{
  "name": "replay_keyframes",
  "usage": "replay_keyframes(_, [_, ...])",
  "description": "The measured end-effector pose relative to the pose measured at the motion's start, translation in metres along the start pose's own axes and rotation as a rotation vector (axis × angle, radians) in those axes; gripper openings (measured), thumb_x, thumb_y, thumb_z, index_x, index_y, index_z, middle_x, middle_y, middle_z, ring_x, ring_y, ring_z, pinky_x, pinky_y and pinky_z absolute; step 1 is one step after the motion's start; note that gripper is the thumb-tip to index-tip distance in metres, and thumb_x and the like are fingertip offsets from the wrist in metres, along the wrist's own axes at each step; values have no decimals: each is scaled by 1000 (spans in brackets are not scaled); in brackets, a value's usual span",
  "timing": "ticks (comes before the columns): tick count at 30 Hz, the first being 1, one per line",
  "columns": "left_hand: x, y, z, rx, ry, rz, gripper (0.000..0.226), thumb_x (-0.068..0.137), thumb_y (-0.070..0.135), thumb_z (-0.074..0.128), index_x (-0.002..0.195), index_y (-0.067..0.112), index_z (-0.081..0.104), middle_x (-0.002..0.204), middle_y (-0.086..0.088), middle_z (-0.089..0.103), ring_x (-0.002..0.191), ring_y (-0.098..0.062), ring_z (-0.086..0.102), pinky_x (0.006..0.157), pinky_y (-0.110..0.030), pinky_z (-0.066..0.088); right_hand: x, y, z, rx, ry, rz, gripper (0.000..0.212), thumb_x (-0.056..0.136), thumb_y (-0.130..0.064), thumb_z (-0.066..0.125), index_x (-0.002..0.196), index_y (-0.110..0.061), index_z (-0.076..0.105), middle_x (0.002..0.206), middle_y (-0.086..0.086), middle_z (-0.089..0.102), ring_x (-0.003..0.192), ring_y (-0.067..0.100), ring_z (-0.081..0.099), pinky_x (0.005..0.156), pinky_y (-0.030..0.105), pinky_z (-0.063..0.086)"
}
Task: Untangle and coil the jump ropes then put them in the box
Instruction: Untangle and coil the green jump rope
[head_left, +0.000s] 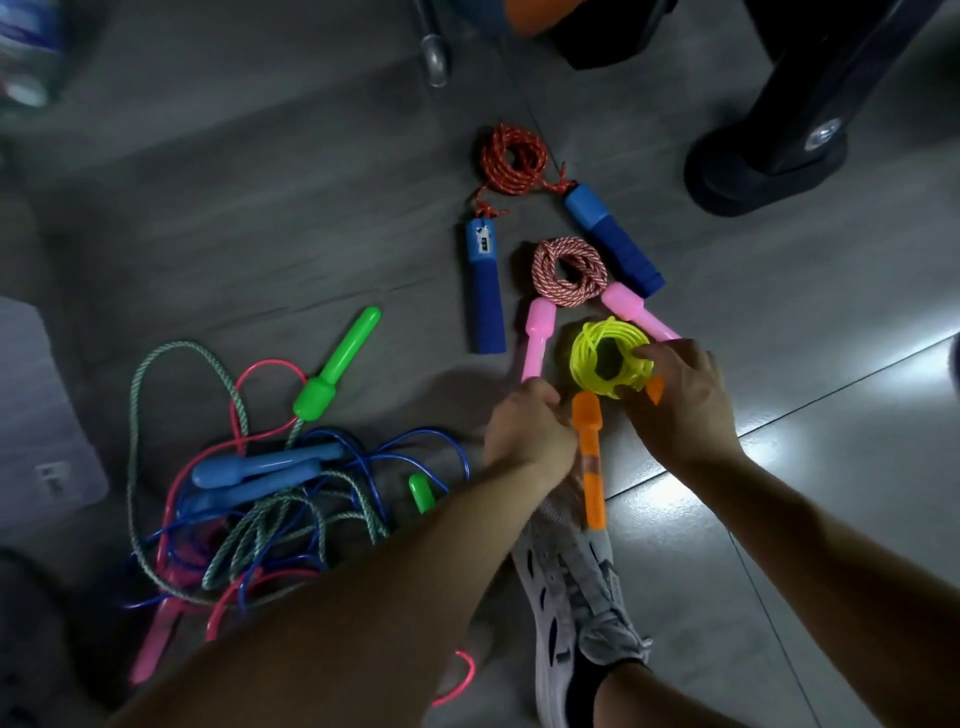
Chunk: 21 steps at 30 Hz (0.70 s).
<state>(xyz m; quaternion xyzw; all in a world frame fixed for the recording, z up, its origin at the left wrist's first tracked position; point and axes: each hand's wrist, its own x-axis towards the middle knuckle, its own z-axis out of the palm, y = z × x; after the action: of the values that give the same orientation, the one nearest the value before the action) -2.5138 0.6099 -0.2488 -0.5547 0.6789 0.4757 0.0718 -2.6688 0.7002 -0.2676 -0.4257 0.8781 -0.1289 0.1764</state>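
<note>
A coiled yellow jump rope (592, 353) with orange handles lies on the grey floor. My right hand (680, 400) grips its right side, fingertips on the coil, and covers most of the second orange handle (655, 389). My left hand (524, 426) is curled against the upper end of the first orange handle (592, 467), which points toward me. Beyond lie two coiled ropes: a pink-handled one (569, 270) and a red one with blue handles (511, 158). A tangle of blue, green and pink ropes (260, 499) sits at the left. No box can be made out.
My grey shoe (576, 597) is on the floor under my arms. A black stand base (753, 166) stands at the far right, and a metal leg (434, 57) at the top. A grey mat (47, 426) lies at the left edge.
</note>
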Motion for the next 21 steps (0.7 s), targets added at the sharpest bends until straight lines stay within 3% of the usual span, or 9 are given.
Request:
replay_keyframes(5, [7, -56, -79, 15, 210, 32, 19, 86, 32, 71, 101, 20, 68, 102, 1, 75, 101, -20, 68, 77, -24, 44, 3, -69, 6, 144, -19, -271, 20, 81, -22, 66, 101, -19, 67, 105, 7, 63, 97, 31, 57, 82, 44, 49])
replay_keyframes(8, [7, -105, -137, 37, 369, -5, 19, 85, 26, 72, 102, 18, 69, 102, -3, 74, 99, -23, 68, 80, -27, 46, 5, -124, 21, 183, -76, -444, 21, 79, -9, 74, 99, -10, 70, 94, 9, 67, 87, 29, 63, 80, 32, 44])
replay_keyframes(11, [4, -158, -182, 191, 462, -13, 16, 81, 27, 71, 94, 18, 68, 95, -9, 70, 96, -32, 63, 82, -36, 48, 7, -176, 43, 164, -166, -591, 24, 71, -4, 79, 94, -6, 72, 88, 12, 70, 82, 32, 67, 78, 29, 42])
replay_keyframes(13, [-2, -190, -203, 237, 458, -40, 19, 79, 28, 74, 92, 17, 67, 94, -12, 68, 96, -34, 61, 83, -39, 49, 11, -202, 60, 146, -246, -640, 26, 72, -13, 77, 97, -7, 72, 95, 13, 73, 87, 33, 69, 83, 30, 44])
replay_keyframes(16, [-15, -221, -221, 212, 385, -91, 21, 78, 37, 73, 89, 20, 68, 89, -5, 70, 89, -29, 66, 78, -37, 53, 17, -230, 83, 47, -465, -698, 44, 81, -34, 54, 115, -12, 70, 120, 11, 69, 113, 34, 60, 101, 36, 42])
replay_keyframes(19, [-22, -235, -225, 193, 160, -132, 39, 75, 58, 59, 93, 25, 70, 86, 2, 72, 87, -22, 68, 77, -37, 54, 23, -245, 103, -27, -541, -761, 52, 84, -35, 61, 135, -22, 59, 148, 4, 50, 141, 31, 36, 117, 40, 27])
replay_keyframes(21, [-25, -243, -223, 200, 82, -124, 47, 72, 63, 53, 98, 28, 70, 91, 3, 72, 87, -22, 68, 78, -36, 54, 25, -252, 113, -97, -550, -763, 61, 84, -36, 69, 142, -33, 49, 154, -6, 39, 147, 26, 22, 116, 44, 21])
